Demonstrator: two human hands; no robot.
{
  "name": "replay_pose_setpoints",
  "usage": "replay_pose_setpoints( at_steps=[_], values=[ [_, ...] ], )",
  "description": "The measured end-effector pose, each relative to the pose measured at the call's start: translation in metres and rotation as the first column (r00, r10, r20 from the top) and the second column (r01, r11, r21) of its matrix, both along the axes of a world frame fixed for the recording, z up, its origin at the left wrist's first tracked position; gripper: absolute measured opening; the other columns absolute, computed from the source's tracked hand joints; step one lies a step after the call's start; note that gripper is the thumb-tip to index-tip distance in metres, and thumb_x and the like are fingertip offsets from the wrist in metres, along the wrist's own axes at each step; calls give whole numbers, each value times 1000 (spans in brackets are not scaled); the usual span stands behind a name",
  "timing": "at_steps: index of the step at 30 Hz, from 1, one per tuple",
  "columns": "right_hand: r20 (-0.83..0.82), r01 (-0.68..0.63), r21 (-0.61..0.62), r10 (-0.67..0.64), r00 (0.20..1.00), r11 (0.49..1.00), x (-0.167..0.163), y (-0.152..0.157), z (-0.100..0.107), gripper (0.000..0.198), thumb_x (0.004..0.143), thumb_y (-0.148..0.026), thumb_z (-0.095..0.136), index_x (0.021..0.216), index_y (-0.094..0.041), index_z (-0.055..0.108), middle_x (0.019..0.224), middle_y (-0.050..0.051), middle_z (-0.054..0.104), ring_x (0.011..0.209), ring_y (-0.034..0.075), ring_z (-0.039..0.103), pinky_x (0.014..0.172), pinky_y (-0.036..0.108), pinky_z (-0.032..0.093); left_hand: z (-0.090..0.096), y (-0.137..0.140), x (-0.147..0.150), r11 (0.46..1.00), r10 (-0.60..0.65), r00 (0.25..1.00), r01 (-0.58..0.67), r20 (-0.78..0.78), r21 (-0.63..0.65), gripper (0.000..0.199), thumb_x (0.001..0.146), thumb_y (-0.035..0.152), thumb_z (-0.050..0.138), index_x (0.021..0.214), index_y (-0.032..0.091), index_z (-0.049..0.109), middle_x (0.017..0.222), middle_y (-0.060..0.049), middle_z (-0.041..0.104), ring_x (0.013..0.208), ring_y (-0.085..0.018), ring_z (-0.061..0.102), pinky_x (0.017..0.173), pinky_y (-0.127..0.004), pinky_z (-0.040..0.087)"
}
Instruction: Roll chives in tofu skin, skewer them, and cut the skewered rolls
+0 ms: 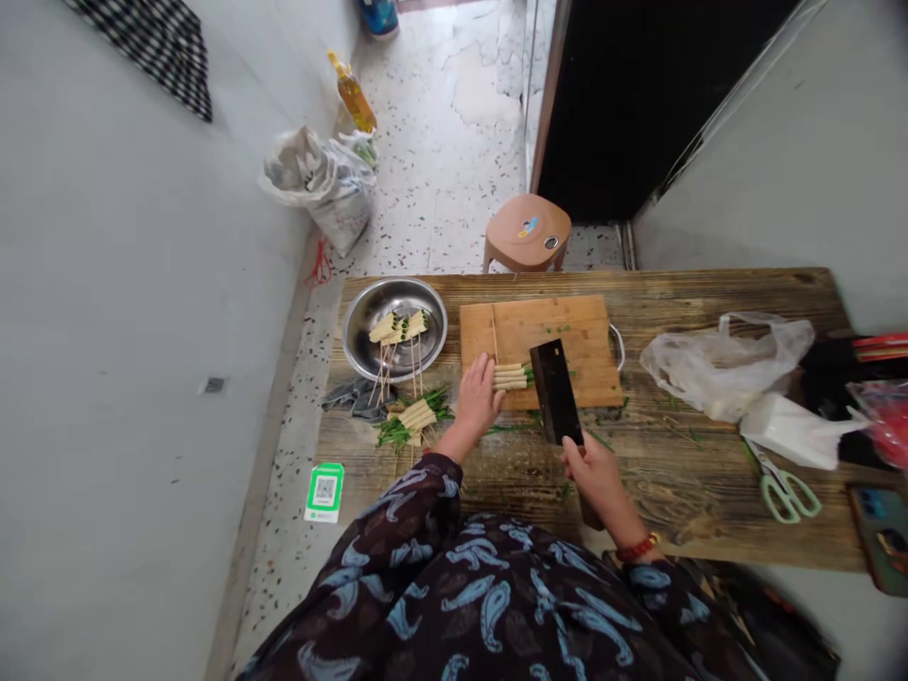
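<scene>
On the wooden cutting board [489,333] lies a row of pale tofu-skin rolls [512,377] with green stalks showing at the right end. My left hand [478,395] grips the rolls at their left end and presses them to the board; a thin skewer [495,331] points away from them. My right hand [594,470] is closed round the handle of a cleaver [557,390], whose dark blade stands just right of the rolls' green ends. Further left, skewered rolls [398,328] rest in a steel bowl [355,352], and more rolls [417,416] lie on loose greens [392,433].
A plastic bag [724,359], a white packet [791,430], scissors [787,494] and a phone [880,530] lie on the table's [681,293] right side. A dark cloth [355,399] touches the bowl. Beyond the table stand a brown stool [526,230], a sack [333,194] and an oil bottle [355,99].
</scene>
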State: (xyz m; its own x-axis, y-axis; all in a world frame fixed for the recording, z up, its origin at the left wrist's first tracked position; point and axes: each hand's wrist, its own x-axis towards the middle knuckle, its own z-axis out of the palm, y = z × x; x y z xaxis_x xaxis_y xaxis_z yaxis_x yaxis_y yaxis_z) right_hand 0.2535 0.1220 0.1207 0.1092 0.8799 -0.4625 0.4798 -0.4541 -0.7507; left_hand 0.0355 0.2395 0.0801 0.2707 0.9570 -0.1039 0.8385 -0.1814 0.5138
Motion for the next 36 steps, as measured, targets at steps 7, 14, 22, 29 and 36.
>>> replay_pose_setpoints(
  at_steps=[7, 14, 22, 29, 36],
  values=[
    [39, -16, -21, 16, 999, 1000, -17, 11, 12, 34, 89, -52, 38, 81, -20, 50, 61, 1, 63, 46, 14, 59, 48, 24, 41, -10, -13, 1, 954, -295, 916, 300, -272, -24, 84, 84, 47, 53, 148, 8, 16, 157, -14, 9, 145, -29, 6, 117, -47, 11],
    [110, -35, -4, 35, 993, 999, -32, 14, 9, 34, 88, -50, 37, 78, -21, 51, 59, 1, 62, 46, 14, 57, 48, 24, 38, -9, -14, -1, 950, -306, 904, 309, -297, -38, 88, 83, 50, 51, 149, 8, 11, 158, -14, 4, 145, -30, -1, 117, -49, 7],
    [215, -66, -45, 74, 974, 997, -35, 18, 0, 34, 89, -46, 34, 83, -20, 54, 60, 2, 62, 48, 15, 56, 49, 24, 37, -16, -14, -4, 954, -292, 932, 299, -212, 0, 87, 82, 48, 56, 148, 10, 15, 158, -13, 6, 145, -29, 0, 117, -49, 6],
    [392, -213, -46, 214, 895, 976, -39, 25, 7, 32, 90, -36, 32, 93, -16, 56, 63, 5, 62, 53, 16, 56, 52, 25, 34, -19, -14, -5, 956, -286, 940, 294, -187, 15, 86, 82, 46, 57, 149, 11, 16, 157, -13, 8, 145, -29, 1, 117, -49, 6],
    [538, -275, -116, 293, 791, 954, -44, 30, 10, 25, 92, -26, 38, 100, -13, 57, 65, 7, 62, 54, 15, 55, 51, 25, 27, -20, -13, -5, 956, -288, 940, 294, -184, 5, 88, 81, 47, 57, 148, 10, 15, 157, -14, 8, 145, -29, 0, 117, -49, 7]
  ],
)
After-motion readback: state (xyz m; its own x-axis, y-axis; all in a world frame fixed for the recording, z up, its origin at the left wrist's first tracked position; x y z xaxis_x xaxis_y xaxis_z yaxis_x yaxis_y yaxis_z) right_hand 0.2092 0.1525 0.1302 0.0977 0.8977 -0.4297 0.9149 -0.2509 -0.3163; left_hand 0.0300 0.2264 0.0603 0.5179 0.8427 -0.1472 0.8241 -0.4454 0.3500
